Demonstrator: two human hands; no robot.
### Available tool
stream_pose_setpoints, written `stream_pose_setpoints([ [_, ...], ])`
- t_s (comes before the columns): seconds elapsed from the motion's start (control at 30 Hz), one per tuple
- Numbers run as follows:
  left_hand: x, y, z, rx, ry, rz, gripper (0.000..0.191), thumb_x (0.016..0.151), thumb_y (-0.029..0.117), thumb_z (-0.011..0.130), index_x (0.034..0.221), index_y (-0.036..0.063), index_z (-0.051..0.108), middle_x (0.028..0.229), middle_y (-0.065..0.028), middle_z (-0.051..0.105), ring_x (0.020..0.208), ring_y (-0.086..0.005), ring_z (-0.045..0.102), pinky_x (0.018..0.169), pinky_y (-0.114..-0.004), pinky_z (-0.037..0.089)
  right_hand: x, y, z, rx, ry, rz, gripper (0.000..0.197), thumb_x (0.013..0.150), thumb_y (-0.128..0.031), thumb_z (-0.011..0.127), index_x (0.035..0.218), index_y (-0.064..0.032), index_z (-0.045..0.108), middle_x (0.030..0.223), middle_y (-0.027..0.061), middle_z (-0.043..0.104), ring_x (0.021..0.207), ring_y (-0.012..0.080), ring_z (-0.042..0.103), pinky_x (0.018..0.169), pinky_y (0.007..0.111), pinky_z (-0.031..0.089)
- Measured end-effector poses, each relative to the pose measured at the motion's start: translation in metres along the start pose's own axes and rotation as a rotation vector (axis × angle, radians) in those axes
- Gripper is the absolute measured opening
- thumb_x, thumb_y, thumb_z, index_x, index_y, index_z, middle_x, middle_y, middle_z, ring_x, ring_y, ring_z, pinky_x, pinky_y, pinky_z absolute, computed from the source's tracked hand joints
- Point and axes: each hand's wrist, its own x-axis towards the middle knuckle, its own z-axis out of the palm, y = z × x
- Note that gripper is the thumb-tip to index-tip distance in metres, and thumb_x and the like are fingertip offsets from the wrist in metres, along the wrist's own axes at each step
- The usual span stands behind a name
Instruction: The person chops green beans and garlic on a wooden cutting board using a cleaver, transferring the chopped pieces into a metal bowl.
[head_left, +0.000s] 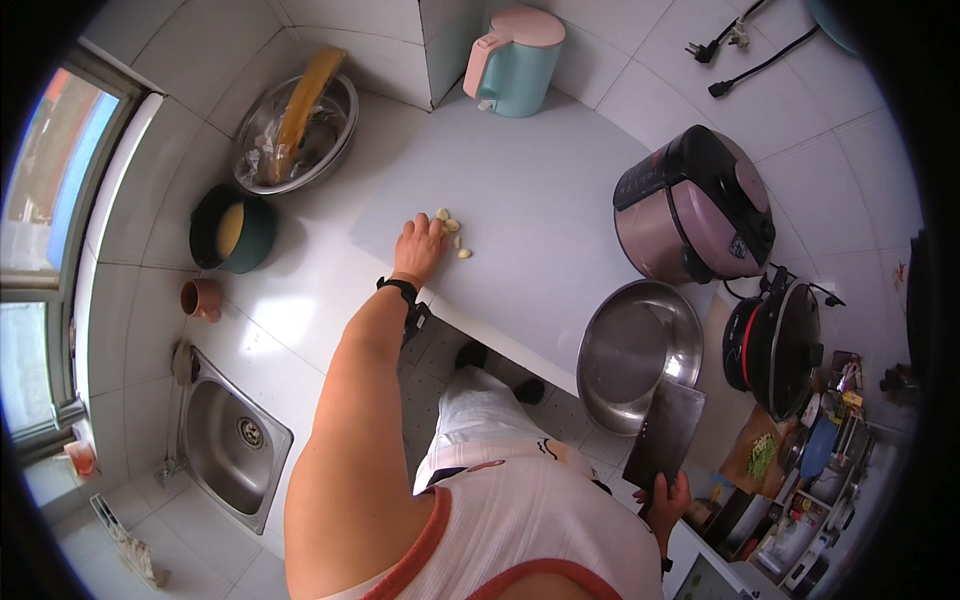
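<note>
My left hand (420, 244) rests on the grey counter surface (525, 202), its fingertips against several peeled garlic cloves (465, 253). Whether a clove is held under the fingers cannot be told. My right hand (667, 499) is at the lower right, closed around the handle of a cleaver (666, 435). The cleaver's broad dark blade points up and overlaps the lower rim of a wide stainless steel basin (626, 345) at the counter's edge.
A rice cooker (690, 210) and a lidded electric pan (784, 349) stand right. An electric kettle (517, 64) is at the back. Left are a metal bowl with a plastic bag (345, 135), a green pot (255, 240), a brown mug (201, 300) and a sink (225, 442).
</note>
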Motion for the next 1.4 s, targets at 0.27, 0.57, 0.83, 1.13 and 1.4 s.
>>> stream_pose_setpoints([
  [0.27,0.016,-0.012,-0.008,-0.166,-0.168,0.116,0.017,0.085,0.011,0.053,0.102,0.0118,0.053,0.095,-0.0112,0.053,0.075,-0.0327,0.063,0.063,-0.041,0.054,-0.013,0.002,0.011,-0.073,0.016,-0.019,0.015,0.091,-0.011,0.054,0.098,0.0021,0.051,0.075,0.008,0.061,0.053,0.0135,0.06,0.046,0.025,0.048],
  [0.57,0.021,-0.027,-0.004,-1.059,-0.077,-0.472,0.011,0.089,0.016,0.057,0.095,0.0062,0.055,0.074,-0.0028,0.057,0.061,-0.016,0.057,0.048,-0.027,0.043,-0.016,0.016,0.015,-0.044,-0.008,-0.005,0.019,0.092,-0.012,0.053,0.105,0.0026,0.054,0.076,0.0073,0.063,0.051,0.0121,0.058,0.044,0.023,0.046],
  [0.83,0.0,0.043,-0.091,-2.454,-0.575,-0.624,0.025,0.092,0.029,0.044,0.08,0.0083,0.049,0.076,-0.0018,0.05,0.063,-0.0104,0.044,0.043,-0.018,0.033,-0.013,0.029,0.003,0.003,0.0,-0.005,0.021,0.09,-0.01,0.054,0.106,0.0044,0.054,0.077,0.0081,0.063,0.051,0.0118,0.058,0.045,0.023,0.047],
  [1.13,-0.065,0.226,-0.156,-2.263,-1.176,-0.488,0.032,0.095,0.025,0.043,0.083,-0.0009,0.057,0.081,-0.012,0.055,0.058,-0.0101,0.047,0.037,-0.014,0.04,-0.007,0.091,-0.053,0.206,0.075,-0.084,0.019,0.09,-0.008,0.055,0.104,0.005,0.055,0.072,0.0058,0.062,0.053,0.0101,0.058,0.047,0.022,0.046],
  [1.4,-0.15,0.427,-0.131,-2.09,-1.609,-0.436,0.019,0.084,0.011,0.05,0.097,-0.0028,0.055,0.094,-0.0172,0.057,0.07,-0.0158,0.053,0.047,-0.017,0.049,-0.045,0.187,-0.183,0.271,0.233,-0.065,0.021,0.09,-0.009,0.057,0.105,0.0052,0.056,0.073,0.0048,0.062,0.053,0.009,0.057,0.047,0.022,0.046],
])
